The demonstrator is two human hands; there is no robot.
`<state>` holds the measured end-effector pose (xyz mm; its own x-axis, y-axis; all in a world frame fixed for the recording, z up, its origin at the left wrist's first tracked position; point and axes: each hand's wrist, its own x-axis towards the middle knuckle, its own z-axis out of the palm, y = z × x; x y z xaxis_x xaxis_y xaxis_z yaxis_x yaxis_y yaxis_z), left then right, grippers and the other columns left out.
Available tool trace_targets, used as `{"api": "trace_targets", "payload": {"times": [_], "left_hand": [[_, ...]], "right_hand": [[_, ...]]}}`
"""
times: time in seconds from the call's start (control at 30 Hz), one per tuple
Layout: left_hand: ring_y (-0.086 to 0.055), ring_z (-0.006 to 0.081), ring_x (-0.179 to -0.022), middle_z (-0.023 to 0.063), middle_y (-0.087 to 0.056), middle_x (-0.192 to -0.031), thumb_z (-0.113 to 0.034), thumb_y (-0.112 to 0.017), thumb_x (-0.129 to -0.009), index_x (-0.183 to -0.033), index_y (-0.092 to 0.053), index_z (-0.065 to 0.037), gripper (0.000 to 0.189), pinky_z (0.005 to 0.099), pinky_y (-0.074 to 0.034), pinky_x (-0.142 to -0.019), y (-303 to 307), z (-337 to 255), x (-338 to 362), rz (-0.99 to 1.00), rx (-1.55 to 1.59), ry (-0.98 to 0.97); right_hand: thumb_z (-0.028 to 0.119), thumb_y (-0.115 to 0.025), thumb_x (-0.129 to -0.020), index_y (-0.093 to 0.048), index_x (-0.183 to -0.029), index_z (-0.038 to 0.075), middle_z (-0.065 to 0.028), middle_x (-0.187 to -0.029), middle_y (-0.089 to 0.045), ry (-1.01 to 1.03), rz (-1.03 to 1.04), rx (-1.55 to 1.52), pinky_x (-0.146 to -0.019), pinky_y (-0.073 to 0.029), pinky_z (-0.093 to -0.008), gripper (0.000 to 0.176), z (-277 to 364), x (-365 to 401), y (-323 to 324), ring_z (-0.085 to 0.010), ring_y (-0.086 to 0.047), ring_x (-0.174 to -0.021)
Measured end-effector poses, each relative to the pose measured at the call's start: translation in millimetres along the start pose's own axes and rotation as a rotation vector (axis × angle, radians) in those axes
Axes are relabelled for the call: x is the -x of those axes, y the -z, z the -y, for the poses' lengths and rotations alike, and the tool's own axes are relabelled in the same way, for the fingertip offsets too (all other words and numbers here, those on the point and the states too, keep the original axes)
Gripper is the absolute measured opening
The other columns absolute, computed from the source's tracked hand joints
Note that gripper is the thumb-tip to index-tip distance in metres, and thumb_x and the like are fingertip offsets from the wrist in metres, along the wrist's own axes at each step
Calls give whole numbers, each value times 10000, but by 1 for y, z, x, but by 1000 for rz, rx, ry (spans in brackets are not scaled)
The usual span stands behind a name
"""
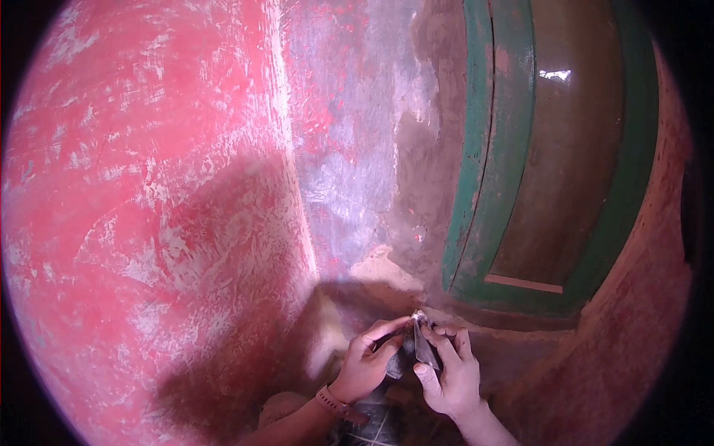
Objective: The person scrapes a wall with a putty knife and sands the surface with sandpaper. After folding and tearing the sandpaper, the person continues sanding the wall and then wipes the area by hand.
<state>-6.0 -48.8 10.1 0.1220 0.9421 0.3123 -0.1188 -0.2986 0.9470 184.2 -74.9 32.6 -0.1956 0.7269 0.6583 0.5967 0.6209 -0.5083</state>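
Low in the head view, both hands are close together in front of me. My right hand [451, 375] is closed around a flat, dark, tapering metal blade [425, 348] that looks like a scraper, thumb below and fingers on its far side. Whitish material [419, 317] sits at the blade's upper end. My left hand [370, 362] reaches in from the left with fingers bent, its index fingertip against that whitish end. The rest of its grip is partly hidden. A band [332, 402] circles my left wrist. Dark grey material [399, 363] shows between the hands.
A red wall [186, 111] with scraped pale patches stands at left and meets a patchy grey-purple wall [346, 163] at a corner. On the right is a green-framed door or window [509, 149] with a brownish panel. Dark tiles [379, 424] show below the hands.
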Motion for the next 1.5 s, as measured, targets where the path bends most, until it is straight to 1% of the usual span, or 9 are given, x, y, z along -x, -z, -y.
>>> {"api": "trace_targets", "payload": {"times": [0.73,1.03,1.07,1.17,1.2,1.3,1.33,1.47,1.5], "left_hand": [[-648,128,-1144,96,-716,-1236,41,-602,-1043,-1354,-686,6,324,272,-497,-989,0,1,-1,-52,-168,-164],[-645,107,-1159,83,-715,-1297,-11,-628,-1064,-1388,-658,33,328,270,-506,-1027,-2,2,1,-83,-26,-9],[-648,107,-1164,85,-713,-1307,-9,-633,-1061,-1398,-651,33,340,271,-509,-1035,-2,3,1,-89,0,7],[-652,110,-1138,65,-705,-1263,-1,-651,-1047,-1427,-633,10,381,278,-520,-1028,-3,3,0,-113,276,117],[-649,111,-1135,56,-696,-1250,3,-655,-1043,-1433,-629,3,391,279,-521,-1028,-2,3,0,-110,298,137],[-634,111,-1141,36,-669,-1222,11,-667,-1031,-1441,-625,-13,413,281,-520,-1032,-2,6,3,-84,340,166],[-625,109,-1154,31,-659,-1220,12,-671,-1029,-1439,-628,-16,414,281,-515,-1037,-3,8,4,-68,339,160],[-600,113,-1194,29,-644,-1228,7,-684,-1024,-1467,-602,-25,452,302,-507,-1061,-6,2,7,-2,218,112],[-597,117,-1192,29,-644,-1227,-1,-688,-1024,-1478,-587,-26,465,307,-505,-1061,-8,1,6,10,222,132]], "right_hand": [[570,-663,-986,-680,-1379,116,-185,-1213,-603,-60,-5,32,-736,-624,-465,601,4,1,3,-384,-728,-952],[556,-518,-1077,-592,-1355,-81,-278,-1226,-611,-28,-184,-73,-987,-501,-475,699,-6,-3,0,-453,-585,-1122],[506,-474,-1116,-517,-1423,-86,-252,-1284,-606,-43,-159,-41,-1025,-478,-462,668,-13,0,-2,-376,-581,-1177],[463,-452,-1138,-443,-1482,-61,-206,-1331,-587,-342,-292,-615,-1052,-463,-454,627,-17,2,-19,-294,-560,-1232],[461,-483,-1136,-353,-1507,-20,-151,-1317,-571,-383,-309,-681,-849,-552,-358,621,-26,0,-25,-179,-624,-1046],[476,-554,-1111,-316,-1488,14,-124,-1214,-591,-730,-95,-834,-565,-509,-246,643,-16,5,-8,-107,-626,-771],[476,-622,-1083,-274,-1479,38,-86,-1104,-604,-751,-33,-855,-405,-388,-198,685,-8,2,-5,-48,-544,-582],[332,-703,-1062,-550,-1374,21,-92,-1149,-696,-432,-4,-805,-523,-531,-256,466,-35,10,-33,-95,-646,-690],[315,-704,-1063,-591,-1343,20,-91,-1158,-707,-568,23,-821,-544,-549,-268,423,-21,8,-20,-105,-669,-743]]}}
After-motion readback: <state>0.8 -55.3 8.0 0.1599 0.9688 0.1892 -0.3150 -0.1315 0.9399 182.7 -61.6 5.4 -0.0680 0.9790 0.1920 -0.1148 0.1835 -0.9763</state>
